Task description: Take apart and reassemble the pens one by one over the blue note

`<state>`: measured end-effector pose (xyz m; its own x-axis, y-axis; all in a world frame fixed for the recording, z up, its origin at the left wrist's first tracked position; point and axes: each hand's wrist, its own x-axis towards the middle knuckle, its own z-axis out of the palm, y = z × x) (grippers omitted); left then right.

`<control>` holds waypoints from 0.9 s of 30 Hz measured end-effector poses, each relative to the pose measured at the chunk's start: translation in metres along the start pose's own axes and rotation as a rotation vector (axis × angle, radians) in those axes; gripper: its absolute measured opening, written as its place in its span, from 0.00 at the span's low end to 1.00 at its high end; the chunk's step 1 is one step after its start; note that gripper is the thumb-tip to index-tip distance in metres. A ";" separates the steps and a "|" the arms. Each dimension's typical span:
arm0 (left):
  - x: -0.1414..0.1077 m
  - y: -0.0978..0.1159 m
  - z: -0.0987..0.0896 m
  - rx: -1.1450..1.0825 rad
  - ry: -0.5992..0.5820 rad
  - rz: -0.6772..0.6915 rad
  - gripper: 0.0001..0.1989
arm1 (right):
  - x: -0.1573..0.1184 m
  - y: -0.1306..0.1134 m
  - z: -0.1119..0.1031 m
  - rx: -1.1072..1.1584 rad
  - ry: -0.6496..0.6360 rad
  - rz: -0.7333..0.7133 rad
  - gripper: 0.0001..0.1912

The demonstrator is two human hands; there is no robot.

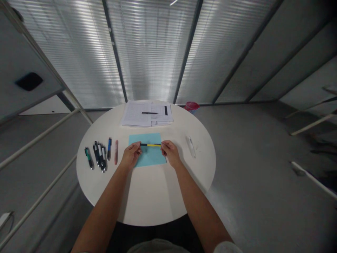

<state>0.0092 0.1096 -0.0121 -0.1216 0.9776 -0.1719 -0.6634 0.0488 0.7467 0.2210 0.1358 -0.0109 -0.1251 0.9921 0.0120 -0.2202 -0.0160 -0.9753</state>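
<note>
— Left grip [131,155]?
— Closed on the black end of a yellow-and-black pen [150,144], pinched between fingertips.
— Right grip [170,153]?
— Closed as well, on the pen's opposite, thinner end.
— Pen's position?
— Level between both grips, over a pale blue sheet [147,156].
— And nearby?
— Round white counter [147,200] underneath. Left of the sheet, a row of pens [98,157] and a slim pinkish stick [116,152]. Right, a whitish translucent tube [192,147]. Along the far edge, stacked printed papers [135,116] under a black pen [150,112].
</note>
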 end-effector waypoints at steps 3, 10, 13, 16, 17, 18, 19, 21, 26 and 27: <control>0.000 0.000 0.000 -0.009 0.003 -0.005 0.14 | 0.000 0.000 0.000 0.000 0.004 -0.001 0.16; -0.003 0.002 0.002 -0.011 0.002 0.003 0.14 | 0.001 0.001 0.000 -0.038 0.025 0.013 0.17; -0.003 0.002 0.000 -0.006 -0.002 0.005 0.14 | 0.002 0.000 0.001 -0.046 0.038 0.027 0.18; -0.003 0.001 -0.002 -0.006 -0.007 0.007 0.15 | 0.002 0.000 0.001 -0.039 0.029 0.038 0.18; -0.002 0.001 -0.002 -0.008 -0.005 0.006 0.15 | 0.002 0.001 0.000 -0.038 0.021 0.036 0.18; -0.002 0.001 -0.003 -0.011 -0.002 0.006 0.16 | 0.002 0.001 0.000 -0.036 0.014 0.031 0.18; -0.002 0.001 -0.003 -0.014 -0.001 0.005 0.16 | 0.002 0.002 0.000 -0.035 0.008 0.025 0.18; -0.002 0.001 -0.002 -0.022 0.000 0.004 0.16 | 0.002 0.003 -0.001 -0.026 0.003 0.019 0.17; -0.003 0.002 0.000 -0.027 0.006 -0.006 0.15 | 0.002 0.005 -0.002 0.018 -0.002 -0.008 0.16; -0.003 0.002 0.000 -0.027 0.005 -0.006 0.15 | 0.002 0.005 -0.002 0.022 -0.003 -0.012 0.17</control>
<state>0.0088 0.1073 -0.0102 -0.1213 0.9761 -0.1801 -0.6836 0.0494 0.7282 0.2220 0.1380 -0.0161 -0.1251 0.9918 0.0243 -0.2430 -0.0068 -0.9700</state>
